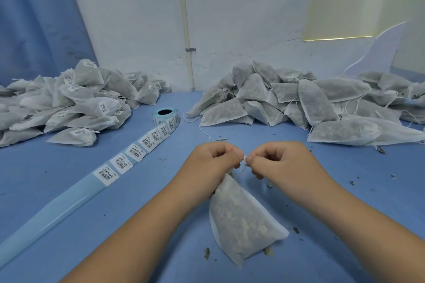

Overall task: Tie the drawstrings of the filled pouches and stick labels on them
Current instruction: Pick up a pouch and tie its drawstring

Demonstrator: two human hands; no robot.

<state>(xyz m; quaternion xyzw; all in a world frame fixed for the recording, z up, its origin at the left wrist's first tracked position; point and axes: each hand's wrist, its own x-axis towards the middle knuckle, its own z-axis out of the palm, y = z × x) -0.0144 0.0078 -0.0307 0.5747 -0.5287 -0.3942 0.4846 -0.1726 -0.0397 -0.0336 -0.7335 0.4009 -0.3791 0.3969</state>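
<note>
Your pouch (243,218) sits closest, between your forearms: white mesh fabric, greenish dried fill showing through, bottom corner on the blue table (115,225), neck pointing up and away under your left hand (213,161). Loose bits of fill (207,253) lie by its lower edge. Both hands have the fingers curled in tight. Your left hand and right hand (280,161) meet knuckle to knuckle, each pinching the white drawstring (245,163) at the fingertips just above the pouch neck, with a short loop hanging between them. Can't tell whether your left hand's lower fingers also clamp the neck. No label visible on this pouch. To your left, a pale blue backing strip (46,218) runs diagonally away, the near part bare. Further along it carries a row of white labels (128,158), each with a barcode and dark characters beside it, too small to read. The strip ends at the label roll (165,117), which lies on its side. Far left is a pile of labelled pouches (64,103), necks cinched, the same barcode stickers on them. Far right is a pile of unlabelled pouches (299,99), with strings trailing loose onto the table. Behind them are a white wall with a vertical pipe (187,30), and a blue curtain (34,18) at left.
</note>
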